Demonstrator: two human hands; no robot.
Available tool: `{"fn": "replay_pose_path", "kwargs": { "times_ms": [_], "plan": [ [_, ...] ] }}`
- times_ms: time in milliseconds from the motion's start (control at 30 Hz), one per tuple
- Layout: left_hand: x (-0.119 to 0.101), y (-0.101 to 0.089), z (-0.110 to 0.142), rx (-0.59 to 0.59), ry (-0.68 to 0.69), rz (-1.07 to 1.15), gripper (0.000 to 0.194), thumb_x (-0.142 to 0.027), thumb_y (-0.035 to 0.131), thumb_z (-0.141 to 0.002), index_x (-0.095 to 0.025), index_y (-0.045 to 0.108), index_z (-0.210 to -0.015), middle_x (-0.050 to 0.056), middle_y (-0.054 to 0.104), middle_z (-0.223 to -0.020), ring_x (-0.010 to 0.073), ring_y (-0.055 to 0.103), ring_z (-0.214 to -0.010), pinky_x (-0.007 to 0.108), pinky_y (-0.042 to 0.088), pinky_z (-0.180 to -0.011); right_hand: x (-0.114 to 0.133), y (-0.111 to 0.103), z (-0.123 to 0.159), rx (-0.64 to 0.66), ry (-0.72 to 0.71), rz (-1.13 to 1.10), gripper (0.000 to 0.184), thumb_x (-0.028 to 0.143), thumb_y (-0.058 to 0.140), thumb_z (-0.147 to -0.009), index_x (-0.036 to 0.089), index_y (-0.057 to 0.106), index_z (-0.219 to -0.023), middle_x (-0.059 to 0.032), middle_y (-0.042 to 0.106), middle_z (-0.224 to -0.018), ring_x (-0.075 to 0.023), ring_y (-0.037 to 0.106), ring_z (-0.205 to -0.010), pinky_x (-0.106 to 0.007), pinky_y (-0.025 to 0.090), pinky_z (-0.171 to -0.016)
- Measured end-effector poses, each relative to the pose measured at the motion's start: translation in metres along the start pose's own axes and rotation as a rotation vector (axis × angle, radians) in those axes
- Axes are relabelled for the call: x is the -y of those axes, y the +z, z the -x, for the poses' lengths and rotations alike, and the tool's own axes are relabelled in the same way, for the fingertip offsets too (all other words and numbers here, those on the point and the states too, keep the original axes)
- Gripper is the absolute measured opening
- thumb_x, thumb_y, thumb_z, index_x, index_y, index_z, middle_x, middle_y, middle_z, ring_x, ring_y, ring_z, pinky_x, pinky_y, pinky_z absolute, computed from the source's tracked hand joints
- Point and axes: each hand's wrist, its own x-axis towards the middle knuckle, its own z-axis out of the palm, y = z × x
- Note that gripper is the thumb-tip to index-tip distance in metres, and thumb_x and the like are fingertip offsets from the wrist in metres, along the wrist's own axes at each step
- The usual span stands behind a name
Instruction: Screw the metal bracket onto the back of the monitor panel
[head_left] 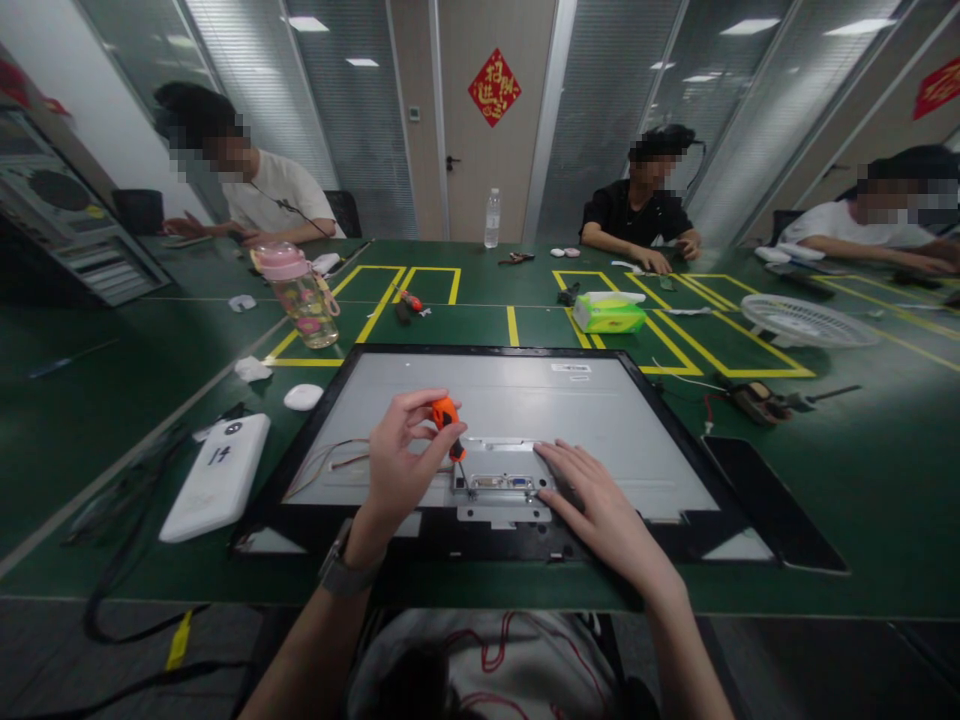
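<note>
My left hand (405,455) is closed around the handle of an orange and black screwdriver (445,412). The shaft points down, its tip at the left end of a row of video ports on a metal bracket (501,513). That bracket sits on the grey back of a flat monitor panel (495,385) with a black frame, lying on the table. With fingers stretched out, my right hand (589,495) rests against the bracket's right side and holds nothing. Thin wires (330,458) run across the panel left of my left hand.
A white power bank (217,478) marked 14 and a pink-lidded bottle (300,295) stand left. On the right lie a black phone-like slab (772,500), a tool (757,402) and a white basket (806,318). A green tissue pack (607,315) lies beyond the panel. Several people sit across.
</note>
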Motion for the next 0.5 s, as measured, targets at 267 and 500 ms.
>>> {"fn": "replay_pose_path", "kwargs": {
  "times_ms": [267,500],
  "plan": [
    [-0.001,-0.004,-0.005,-0.101,-0.012,0.035,0.029,-0.019,0.069,-0.077,-0.015,0.056,-0.103,0.006,0.068,-0.089,0.0154,0.071,-0.073,0.021,0.06,-0.054,0.023,-0.009,-0.006,-0.123,-0.171,-0.034,0.024,0.028,0.05,-0.093,0.024,0.063,-0.113,-0.0118,0.053,-0.13,-0.0263,0.05,-0.123,-0.049,0.045,-0.1],
    [-0.002,-0.007,-0.007,-0.244,0.041,0.058,0.029,-0.015,0.068,-0.077,-0.015,0.055,-0.102,0.003,0.068,-0.087,0.0127,0.07,-0.065,0.023,0.061,-0.056,0.066,-0.01,-0.041,0.031,-0.596,0.187,0.017,0.013,0.054,-0.089,0.016,0.07,-0.091,-0.011,0.063,-0.101,-0.0227,0.055,-0.096,-0.038,0.047,-0.083]
  ]
}}
